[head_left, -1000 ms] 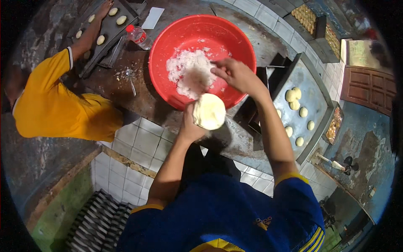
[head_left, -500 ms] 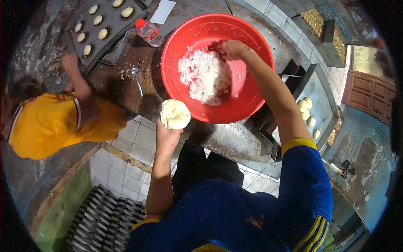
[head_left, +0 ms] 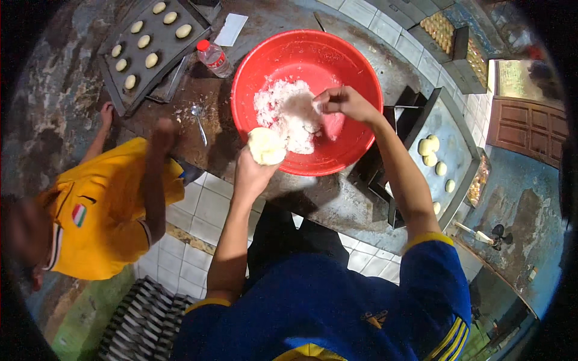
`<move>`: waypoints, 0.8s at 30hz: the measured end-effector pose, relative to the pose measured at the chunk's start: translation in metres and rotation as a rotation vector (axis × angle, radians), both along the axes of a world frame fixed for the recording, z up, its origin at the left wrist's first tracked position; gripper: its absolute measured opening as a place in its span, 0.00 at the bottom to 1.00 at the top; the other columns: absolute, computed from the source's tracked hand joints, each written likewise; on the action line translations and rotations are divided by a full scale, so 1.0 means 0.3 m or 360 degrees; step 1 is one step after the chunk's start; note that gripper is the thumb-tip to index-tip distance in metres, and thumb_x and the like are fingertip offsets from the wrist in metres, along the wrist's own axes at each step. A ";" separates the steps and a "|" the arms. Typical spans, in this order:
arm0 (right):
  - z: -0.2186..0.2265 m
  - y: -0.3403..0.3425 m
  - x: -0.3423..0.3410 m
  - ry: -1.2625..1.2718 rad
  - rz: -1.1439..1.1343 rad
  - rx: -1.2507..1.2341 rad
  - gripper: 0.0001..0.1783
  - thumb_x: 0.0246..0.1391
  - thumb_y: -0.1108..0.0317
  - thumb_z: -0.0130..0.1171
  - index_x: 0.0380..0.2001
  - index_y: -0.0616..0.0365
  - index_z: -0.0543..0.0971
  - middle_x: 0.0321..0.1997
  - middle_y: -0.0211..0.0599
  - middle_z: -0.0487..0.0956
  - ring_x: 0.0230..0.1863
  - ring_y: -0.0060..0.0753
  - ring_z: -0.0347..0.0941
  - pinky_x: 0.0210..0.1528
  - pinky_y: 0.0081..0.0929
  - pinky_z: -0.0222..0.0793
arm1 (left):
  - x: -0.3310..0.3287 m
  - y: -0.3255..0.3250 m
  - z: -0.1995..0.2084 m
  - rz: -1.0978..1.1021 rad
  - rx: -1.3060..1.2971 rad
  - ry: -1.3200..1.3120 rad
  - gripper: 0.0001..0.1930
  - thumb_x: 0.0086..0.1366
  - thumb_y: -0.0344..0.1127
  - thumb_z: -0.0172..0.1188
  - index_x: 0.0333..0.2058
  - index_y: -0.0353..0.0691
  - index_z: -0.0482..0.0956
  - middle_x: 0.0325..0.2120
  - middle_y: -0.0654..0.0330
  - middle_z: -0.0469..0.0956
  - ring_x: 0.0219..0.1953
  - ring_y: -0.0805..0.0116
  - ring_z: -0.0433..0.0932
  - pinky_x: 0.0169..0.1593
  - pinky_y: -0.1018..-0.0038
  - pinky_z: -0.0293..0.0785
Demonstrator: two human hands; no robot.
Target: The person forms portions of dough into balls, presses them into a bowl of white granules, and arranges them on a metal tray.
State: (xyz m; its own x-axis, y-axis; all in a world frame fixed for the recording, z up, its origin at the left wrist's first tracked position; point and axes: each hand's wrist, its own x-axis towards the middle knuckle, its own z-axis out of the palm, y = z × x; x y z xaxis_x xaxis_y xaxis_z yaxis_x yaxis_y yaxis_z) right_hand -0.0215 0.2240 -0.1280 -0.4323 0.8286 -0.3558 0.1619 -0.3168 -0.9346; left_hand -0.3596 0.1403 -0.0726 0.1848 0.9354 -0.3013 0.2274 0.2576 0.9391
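Observation:
My left hand [head_left: 248,174] cups a round of pale dough [head_left: 267,146] with a hollowed top, at the near left rim of a big red basin [head_left: 356,60]. Inside the basin lies a loose heap of white grated filling [head_left: 278,95], in looks like shredded coconut. Above the heap's right side, my right hand [head_left: 349,103] is closed in a pinch, with a bit of white filling showing at its fingertips. The basin rests on a dark, worn worktable.
Left of the basin are a bottle with a red cap [head_left: 214,59], a spoon [head_left: 200,125] and a tray of dough balls [head_left: 144,75]. A person in a yellow shirt [head_left: 108,204] stands there. Another tray [head_left: 442,108] holding dough balls lies to the right.
My right hand has lifted from the filling and drawn back with a pinch of it. My left hand has brought the dough up and right to the rim. The person in yellow has shifted.

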 end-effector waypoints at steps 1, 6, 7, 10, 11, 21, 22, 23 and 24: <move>0.123 -0.051 -0.033 -0.0077 -0.0048 -0.0033 0.18 0.62 0.76 0.65 0.55 0.62 0.85 0.47 0.32 0.87 0.51 0.24 0.81 0.59 0.28 0.76 | 0.025 0.011 0.000 -0.0087 0.0091 0.0081 0.22 0.58 0.34 0.81 0.48 0.34 0.83 0.39 0.60 0.87 0.40 0.73 0.85 0.47 0.71 0.82; 0.564 -0.314 -0.262 -0.0689 -0.0155 0.1236 0.17 0.61 0.73 0.63 0.53 0.59 0.86 0.51 0.41 0.87 0.50 0.39 0.86 0.53 0.33 0.83 | 0.186 0.045 0.128 -0.0339 0.0209 0.0002 0.26 0.56 0.34 0.80 0.52 0.35 0.82 0.43 0.55 0.87 0.46 0.68 0.85 0.52 0.66 0.81; 0.584 -0.355 -0.275 -0.0891 -0.0071 0.1338 0.20 0.59 0.72 0.61 0.54 0.58 0.85 0.54 0.41 0.86 0.54 0.44 0.85 0.51 0.35 0.85 | 0.213 0.043 0.119 -0.0296 0.0340 -0.0022 0.25 0.57 0.32 0.78 0.53 0.35 0.82 0.43 0.55 0.87 0.46 0.66 0.85 0.52 0.66 0.80; 0.638 -0.450 -0.268 -0.1210 -0.0064 0.1528 0.29 0.48 0.79 0.64 0.57 0.56 0.84 0.62 0.42 0.83 0.63 0.48 0.80 0.66 0.39 0.78 | 0.266 0.055 0.211 -0.0402 0.0389 -0.0059 0.23 0.58 0.31 0.76 0.52 0.35 0.82 0.43 0.54 0.87 0.47 0.66 0.85 0.52 0.66 0.80; 0.682 -0.468 -0.234 -0.1180 0.0016 0.1495 0.31 0.47 0.78 0.65 0.59 0.56 0.83 0.63 0.42 0.83 0.64 0.48 0.79 0.67 0.41 0.77 | 0.269 0.045 0.239 -0.0461 0.0376 0.0031 0.22 0.59 0.31 0.75 0.51 0.34 0.82 0.43 0.54 0.87 0.46 0.65 0.85 0.52 0.65 0.81; 0.922 -0.632 -0.114 -0.0973 -0.0451 0.0932 0.34 0.46 0.58 0.81 0.56 0.59 0.83 0.47 0.43 0.80 0.51 0.46 0.81 0.54 0.40 0.78 | 0.400 -0.008 0.408 -0.1322 0.0356 -0.0285 0.29 0.51 0.35 0.81 0.51 0.33 0.80 0.41 0.48 0.88 0.45 0.57 0.88 0.50 0.63 0.82; 0.929 -0.647 -0.101 -0.0903 -0.0538 0.0810 0.28 0.48 0.61 0.81 0.51 0.61 0.85 0.42 0.41 0.81 0.47 0.42 0.82 0.51 0.38 0.79 | 0.402 -0.008 0.423 -0.1385 0.0311 -0.0319 0.31 0.50 0.35 0.82 0.52 0.32 0.80 0.42 0.48 0.88 0.46 0.58 0.88 0.50 0.63 0.82; 0.921 -0.669 -0.093 -0.0731 -0.0667 0.0781 0.21 0.54 0.65 0.77 0.50 0.61 0.86 0.38 0.37 0.82 0.41 0.32 0.83 0.46 0.33 0.80 | 0.396 -0.014 0.442 -0.1428 0.0197 -0.0425 0.30 0.53 0.34 0.81 0.53 0.33 0.80 0.42 0.53 0.87 0.46 0.63 0.87 0.52 0.65 0.81; 0.899 -0.689 -0.084 -0.0735 -0.0683 0.0790 0.21 0.54 0.65 0.77 0.50 0.61 0.86 0.38 0.37 0.82 0.41 0.32 0.83 0.46 0.33 0.80 | 0.397 -0.027 0.448 -0.1444 0.0207 -0.0423 0.30 0.53 0.34 0.81 0.53 0.33 0.80 0.42 0.53 0.87 0.46 0.63 0.87 0.52 0.65 0.81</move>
